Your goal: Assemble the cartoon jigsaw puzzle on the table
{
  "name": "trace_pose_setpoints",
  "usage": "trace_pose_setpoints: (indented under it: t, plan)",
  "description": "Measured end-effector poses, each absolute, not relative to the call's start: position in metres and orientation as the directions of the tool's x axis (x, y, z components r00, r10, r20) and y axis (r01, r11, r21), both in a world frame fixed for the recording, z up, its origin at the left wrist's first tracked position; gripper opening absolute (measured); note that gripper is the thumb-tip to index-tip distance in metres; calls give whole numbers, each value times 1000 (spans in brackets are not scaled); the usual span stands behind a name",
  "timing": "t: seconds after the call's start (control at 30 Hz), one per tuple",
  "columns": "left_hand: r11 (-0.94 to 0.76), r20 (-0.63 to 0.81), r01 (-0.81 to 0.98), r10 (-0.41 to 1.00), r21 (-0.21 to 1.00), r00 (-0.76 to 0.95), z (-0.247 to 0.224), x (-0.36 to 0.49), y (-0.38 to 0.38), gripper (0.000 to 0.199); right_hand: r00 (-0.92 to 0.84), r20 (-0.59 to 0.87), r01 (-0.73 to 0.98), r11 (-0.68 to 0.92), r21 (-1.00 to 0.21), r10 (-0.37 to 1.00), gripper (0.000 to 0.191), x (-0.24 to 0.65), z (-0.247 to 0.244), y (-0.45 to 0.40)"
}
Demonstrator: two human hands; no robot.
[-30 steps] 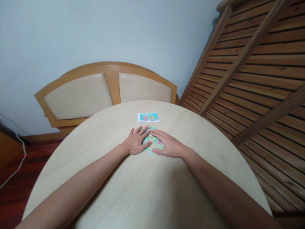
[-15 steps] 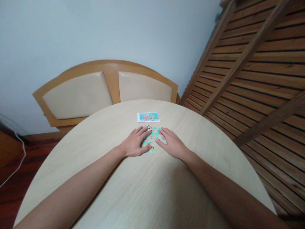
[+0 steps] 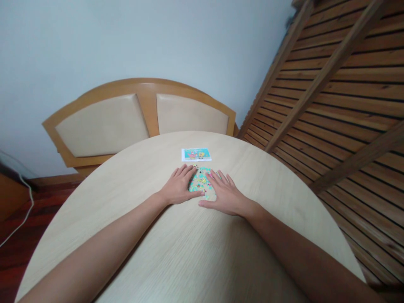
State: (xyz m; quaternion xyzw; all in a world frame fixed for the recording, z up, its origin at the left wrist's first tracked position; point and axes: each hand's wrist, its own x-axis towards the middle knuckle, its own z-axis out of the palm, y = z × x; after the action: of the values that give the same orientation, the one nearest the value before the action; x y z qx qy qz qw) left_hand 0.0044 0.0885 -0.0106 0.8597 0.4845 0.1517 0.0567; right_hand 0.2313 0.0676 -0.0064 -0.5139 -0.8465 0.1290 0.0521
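Note:
Small jigsaw puzzle pieces [image 3: 202,182] in turquoise, yellow and pink lie in a loose heap on the round table. My left hand [image 3: 180,185] rests at the heap's left side, thumb stretched along its near edge. Around the right side curves my right hand [image 3: 226,192], its fingers apart and its thumb pointing left. Both hands are open, and the fingers hide some of the outer pieces. Just beyond the heap lies a picture card [image 3: 196,155] showing a pink and a yellow cartoon figure on turquoise.
The pale wooden round table [image 3: 132,240] fills the foreground. Behind it stands a bed headboard [image 3: 152,113] with cream panels against a light wall. Slatted wooden boards [image 3: 334,105] lean on the right. A white cable [image 3: 31,198] hangs at the left.
My right hand has shifted nearer to me, its thumb swinging down to the near edge of the heap. My left thumb reaches slightly further right. The pieces lie closer together.

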Motion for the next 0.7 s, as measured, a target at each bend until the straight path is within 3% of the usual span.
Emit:
trace_pose_setpoints:
  t: [0.2,0.53,0.7]
  plan:
    - [-539,239,802,839,258,488,-14,12,94,64,-387,94,864,396,-311,917,92,224,-11,77]
    - [-667,328,695,742,267,585,-11,10,90,44,-426,133,840,446,-308,895,81,239,-13,96]
    - [-699,351,671,710,247,611,-8,-4,92,49,-536,143,765,550,-334,832,77,246,-8,97]
